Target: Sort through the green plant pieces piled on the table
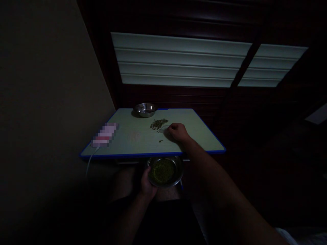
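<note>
Below the near edge of the table, my left hand grips the left rim of a metal bowl. Small green grains, perhaps mung beans, cover the bowl's bottom. Over the tabletop, my right hand is closed, its fingers round a small see-through piece whose kind I cannot make out. That piece sits at the near right side of a loose pile of brownish-green grains. A few stray grains lie apart, closer to me. The scene is dim, so finger details are hard to see.
Another metal bowl stands at the table's far left. A blurred-out phone-like device with a white cable lies at the left edge. The pale table has a blue rim. Behind it are dark wooden panels with pale slats.
</note>
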Available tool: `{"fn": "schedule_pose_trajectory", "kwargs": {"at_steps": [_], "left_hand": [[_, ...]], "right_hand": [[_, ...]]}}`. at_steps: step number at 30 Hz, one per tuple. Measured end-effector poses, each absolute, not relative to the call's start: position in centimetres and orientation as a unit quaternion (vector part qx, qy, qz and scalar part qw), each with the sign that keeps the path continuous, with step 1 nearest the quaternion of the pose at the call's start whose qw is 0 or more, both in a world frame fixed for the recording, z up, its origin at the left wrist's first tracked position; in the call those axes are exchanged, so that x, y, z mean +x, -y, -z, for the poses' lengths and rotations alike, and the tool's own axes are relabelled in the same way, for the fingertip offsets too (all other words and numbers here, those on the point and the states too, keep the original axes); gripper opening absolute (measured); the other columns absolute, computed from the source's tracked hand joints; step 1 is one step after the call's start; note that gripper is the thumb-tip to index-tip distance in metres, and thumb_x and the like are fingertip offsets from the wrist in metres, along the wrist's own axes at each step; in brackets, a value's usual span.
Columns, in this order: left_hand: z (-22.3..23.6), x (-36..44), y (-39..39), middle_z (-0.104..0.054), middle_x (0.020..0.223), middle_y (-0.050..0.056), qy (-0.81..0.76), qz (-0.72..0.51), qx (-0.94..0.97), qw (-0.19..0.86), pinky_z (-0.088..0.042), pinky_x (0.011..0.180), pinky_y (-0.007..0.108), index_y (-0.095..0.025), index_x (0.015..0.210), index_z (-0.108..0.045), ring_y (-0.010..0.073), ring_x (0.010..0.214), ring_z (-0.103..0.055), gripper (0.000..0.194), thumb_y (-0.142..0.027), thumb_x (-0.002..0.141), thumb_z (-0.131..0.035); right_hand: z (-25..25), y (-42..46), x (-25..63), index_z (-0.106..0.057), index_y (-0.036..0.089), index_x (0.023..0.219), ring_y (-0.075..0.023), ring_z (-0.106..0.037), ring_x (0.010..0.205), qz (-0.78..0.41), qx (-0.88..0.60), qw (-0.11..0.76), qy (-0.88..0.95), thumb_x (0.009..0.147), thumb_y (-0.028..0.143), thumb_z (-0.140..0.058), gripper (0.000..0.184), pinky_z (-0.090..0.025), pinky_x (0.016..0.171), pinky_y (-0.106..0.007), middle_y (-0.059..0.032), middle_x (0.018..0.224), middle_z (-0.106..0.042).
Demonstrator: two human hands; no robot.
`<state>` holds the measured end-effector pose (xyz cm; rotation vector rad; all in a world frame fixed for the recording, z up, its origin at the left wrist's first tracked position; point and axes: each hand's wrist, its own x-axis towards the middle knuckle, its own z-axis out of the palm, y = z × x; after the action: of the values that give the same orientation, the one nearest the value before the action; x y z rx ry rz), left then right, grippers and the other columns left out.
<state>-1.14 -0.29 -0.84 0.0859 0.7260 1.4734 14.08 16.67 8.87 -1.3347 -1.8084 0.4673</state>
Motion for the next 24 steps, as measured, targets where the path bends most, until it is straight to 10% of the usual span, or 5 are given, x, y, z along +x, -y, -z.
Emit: {"fn": "schedule_pose_trajectory", "kwargs": {"at_steps": [24], "left_hand": [[1.08, -1.17, 0.3, -0.075, 0.093, 0.009, -0.33, -0.664, 0.026, 0.67, -0.05, 0.091, 0.037, -0.016, 0.098, -0.071, 0.0238, 0.093, -0.068, 0.027, -0.029, 0.079, -0.057]], "right_hand": [[-8.44, -16.96, 14.21, -0.067, 0.015, 0.076, -0.0132, -0.054, 0.067, -0.217, -0.472, 0.412, 0.749, 0.076, 0.032, -0.053, 0.022, -0.039, 0.066, -0.024, -0.0009, 0.07, -0.064]]}}
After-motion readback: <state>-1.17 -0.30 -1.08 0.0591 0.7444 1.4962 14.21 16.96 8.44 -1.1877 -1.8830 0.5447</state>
